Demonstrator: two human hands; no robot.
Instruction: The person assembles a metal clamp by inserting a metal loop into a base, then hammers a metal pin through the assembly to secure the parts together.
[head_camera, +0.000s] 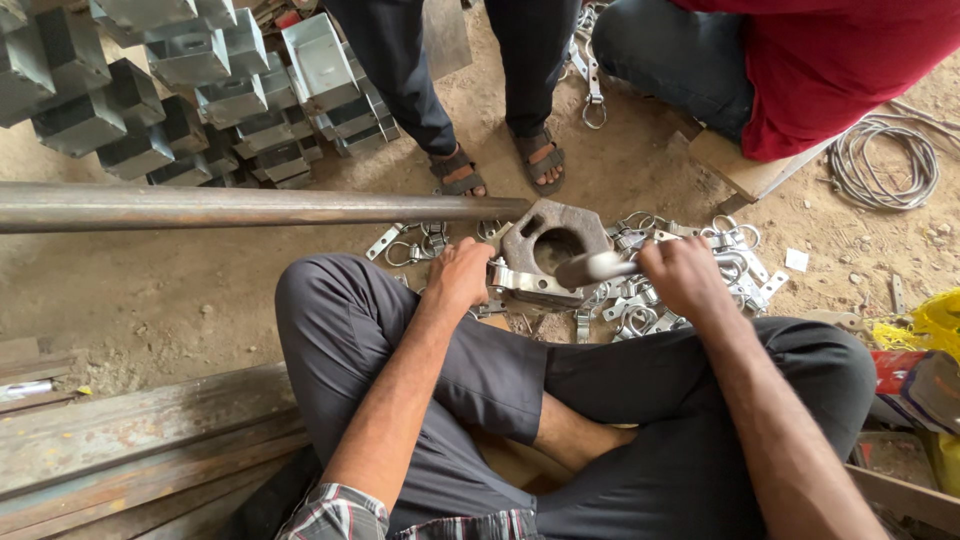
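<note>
From the head camera I look down over crossed legs in dark grey trousers onto a sandy floor. My left hand (458, 275) is closed down over a shiny pressed-steel bracket (520, 283), pinning it against the near edge of a thick, rusty brown iron block with a round hole through its middle (545, 243). My right hand (682, 275) is wrapped in a full fist around the handle of a grey steel hammer (598, 266), whose head hangs blurred just over the block's hole. The block sits on the ground right in front of my knees, the bracket touching its front edge.

I judge the bracket to be light, stiff and thin, with smooth plating that could slip under a blow and edges that may be sharp, so the flat end away from the strike point looks like the safest place to hold. The block looks heavy and unlikely to shift. The hammer is best held well back on its handle, as my hand is now.

Beyond and to the right of the block lies a heap of similar plated clamps and rings (690, 255). A long rusty steel pipe (250, 207) runs in from the left, its end near the block. Stacked grey metal boxes (150, 80) fill the top left, and two other people are beyond: one standing in sandals (500, 165), one in a red shirt (820, 60).
</note>
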